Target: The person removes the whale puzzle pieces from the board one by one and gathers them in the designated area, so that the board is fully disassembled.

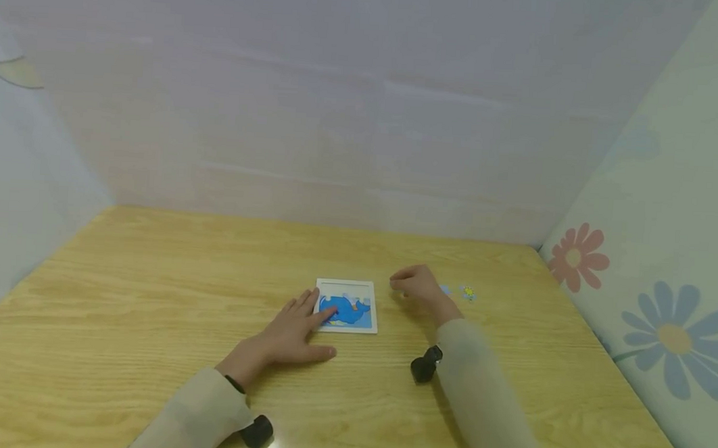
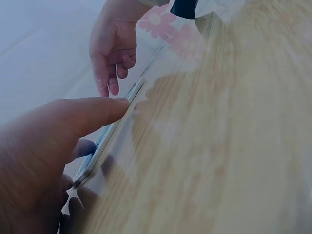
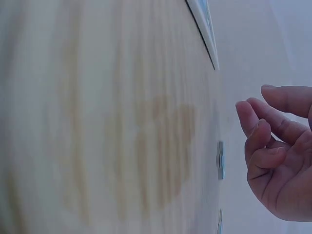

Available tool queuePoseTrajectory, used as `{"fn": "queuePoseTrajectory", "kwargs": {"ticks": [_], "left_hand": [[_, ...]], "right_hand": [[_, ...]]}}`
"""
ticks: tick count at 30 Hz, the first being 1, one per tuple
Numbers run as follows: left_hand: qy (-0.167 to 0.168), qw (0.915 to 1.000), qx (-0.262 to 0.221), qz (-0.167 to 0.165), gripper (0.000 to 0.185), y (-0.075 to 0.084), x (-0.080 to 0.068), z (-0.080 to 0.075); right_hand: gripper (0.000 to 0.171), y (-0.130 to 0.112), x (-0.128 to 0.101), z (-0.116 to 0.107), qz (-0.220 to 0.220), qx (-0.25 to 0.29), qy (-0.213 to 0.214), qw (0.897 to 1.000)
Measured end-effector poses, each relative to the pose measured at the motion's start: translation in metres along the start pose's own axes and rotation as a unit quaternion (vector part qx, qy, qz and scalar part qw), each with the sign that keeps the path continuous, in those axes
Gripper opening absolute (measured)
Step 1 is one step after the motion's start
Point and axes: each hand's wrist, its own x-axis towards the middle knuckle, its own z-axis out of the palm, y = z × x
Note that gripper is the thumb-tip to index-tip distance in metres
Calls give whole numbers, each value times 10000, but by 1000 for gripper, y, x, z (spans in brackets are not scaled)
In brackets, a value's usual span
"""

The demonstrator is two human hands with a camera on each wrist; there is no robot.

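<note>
On the worktop, head view: puzzle tray (image 1: 346, 306) lies flat near the middle of the worktop (image 1: 148, 294), within reach of both hands.
Left hand, head view: left hand (image 1: 295, 329) rests palm-down with straight fingers across the tray's near-left corner, judged to pin the tray so it cannot slide.
Picture, head view: a blue whale fills the tray; upper area shows white, apparently unfilled.
Right hand, head view: right hand (image 1: 413, 283) hovers just right of the tray, fingers curled inward; whether it carries a piece cannot be told here.
Loose pieces, head view: two small pieces (image 1: 468, 292) lie beyond the right hand, kept close for pick-up.

Left grip, left wrist view: released; a straight finger (image 2: 92, 114) presses the tray edge (image 2: 105, 141), holding it flat against the worktop.
Right hand, left wrist view: right hand (image 2: 113, 48) hangs above the tray's far end, fingertips pointing down.

Right grip, right wrist view: fingers (image 3: 273, 141) loosely curled, nothing visible between them; relaxed, not grasping.
Piece, right wrist view: one piece (image 3: 220, 160) lies on the worktop just beside the fingertips, apart from them.
Tray, right wrist view: tray corner (image 3: 204, 29) shows at the top edge, well apart from the hand.
</note>
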Motion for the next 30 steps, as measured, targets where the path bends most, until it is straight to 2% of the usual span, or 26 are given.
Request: {"fn": "queuePoseTrajectory", "kwargs": {"ticks": [7, 11, 19, 22, 25, 30], "left_hand": [[67, 9996, -234, -121, 77, 1, 1, -2], [127, 9995, -253, -111, 77, 3, 2, -2], [-21, 9995, -104, 306, 78, 15, 5, 2], [-85, 9990, -41, 448, 77, 18, 4, 4], [-141, 9984, 85, 540, 78, 19, 2, 6], [-171, 9978, 228, 599, 79, 18, 2, 10]], "right_hand": [[28, -6, -3, 15, -83, 35, -242, 9997], [24, -5, -5, 24, 29, 125, -274, 9995], [19, 2, -8, 35, 14, 58, -281, 9996], [19, 4, -9, 40, -18, 220, -300, 9993], [19, 6, -11, 45, -96, 312, -286, 9991], [18, 6, -14, 49, -294, 132, -147, 9994]]}}
